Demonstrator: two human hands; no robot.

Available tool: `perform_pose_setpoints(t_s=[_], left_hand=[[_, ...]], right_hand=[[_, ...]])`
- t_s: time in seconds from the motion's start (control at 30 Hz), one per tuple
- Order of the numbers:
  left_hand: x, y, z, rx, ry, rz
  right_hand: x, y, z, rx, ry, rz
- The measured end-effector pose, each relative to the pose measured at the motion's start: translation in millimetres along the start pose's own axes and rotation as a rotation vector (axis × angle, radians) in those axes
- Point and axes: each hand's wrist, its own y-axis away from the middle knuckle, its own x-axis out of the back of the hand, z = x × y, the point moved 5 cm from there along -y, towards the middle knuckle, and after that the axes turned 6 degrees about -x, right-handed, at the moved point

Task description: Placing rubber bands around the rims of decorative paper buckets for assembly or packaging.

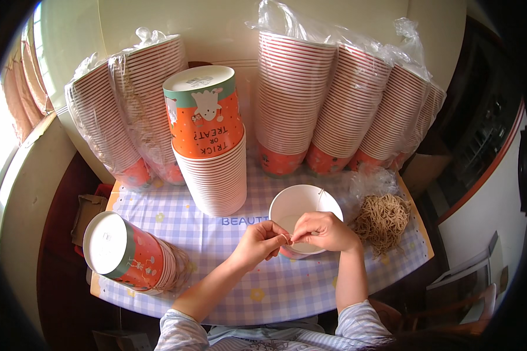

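A white-lined paper bucket (287, 202) stands upright, its mouth facing up, at the middle right of the table. A thin tan cord (320, 197) shows at its far rim and hangs a little way inside. Over the near rim, my left hand (260, 243) is closed in a pinch, thumb against forefinger. Close against it, my right hand (324, 231) also pinches, and a short bit of cord shows between the fingertips. My hands hide much of the near rim. Right of the bucket lies a heap of tan cords (383, 221).
Upside-down orange and green buckets form a tall stack (211, 158) left of centre and a short stack (129, 251) at the near left. Plastic-wrapped bucket stacks (295, 93) line the back right; others (149, 99) stand back left. A checked cloth (222, 292) covers the table.
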Motion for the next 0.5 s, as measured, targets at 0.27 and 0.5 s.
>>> perform_pose_setpoints(t_s=[0.27,0.5], left_hand=[[0.6,0.6,0.5,-0.012,-0.055,0.036],[0.9,1.4,-1.2,-0.049,-0.04,0.07]], right_hand=[[-5.8,-2.3,-1.4,0.014,0.081,0.015],[-10.4,-4.0,1.3,-0.042,0.084,0.052]])
